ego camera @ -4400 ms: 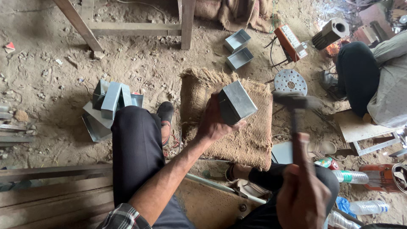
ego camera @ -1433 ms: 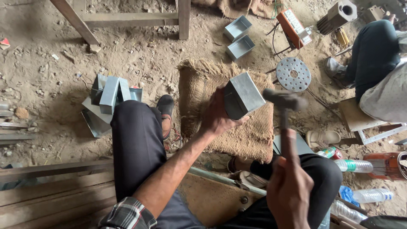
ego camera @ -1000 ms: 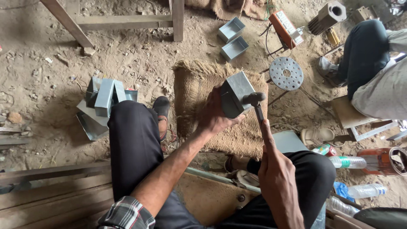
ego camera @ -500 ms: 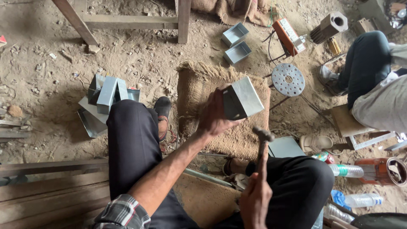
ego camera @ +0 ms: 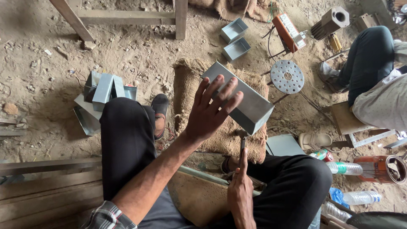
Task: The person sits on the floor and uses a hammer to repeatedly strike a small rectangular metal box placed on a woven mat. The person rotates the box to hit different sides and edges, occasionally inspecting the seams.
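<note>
My left hand [ego camera: 210,110] lies spread, fingers apart, over a long grey sheet-metal box [ego camera: 250,104] and holds it tilted above a burlap sack [ego camera: 193,91] on the dirt floor. My right hand [ego camera: 241,193] grips the handle of a hammer [ego camera: 242,142]. The hammer's head sits just under the box's near lower edge. My legs in dark trousers frame the sack on both sides.
A pile of grey metal boxes [ego camera: 99,91] lies left of my knee. Two open metal trays [ego camera: 235,38], an orange device [ego camera: 288,29], a perforated metal disc [ego camera: 287,76] and plastic bottles [ego camera: 345,167] lie around. Another person [ego camera: 377,89] sits at the right. A wooden frame [ego camera: 127,17] stands at the top.
The hammer struck at the box, then dropped low beneath it. My left hand has turned the box and now lies flat on its side with fingers spread.
</note>
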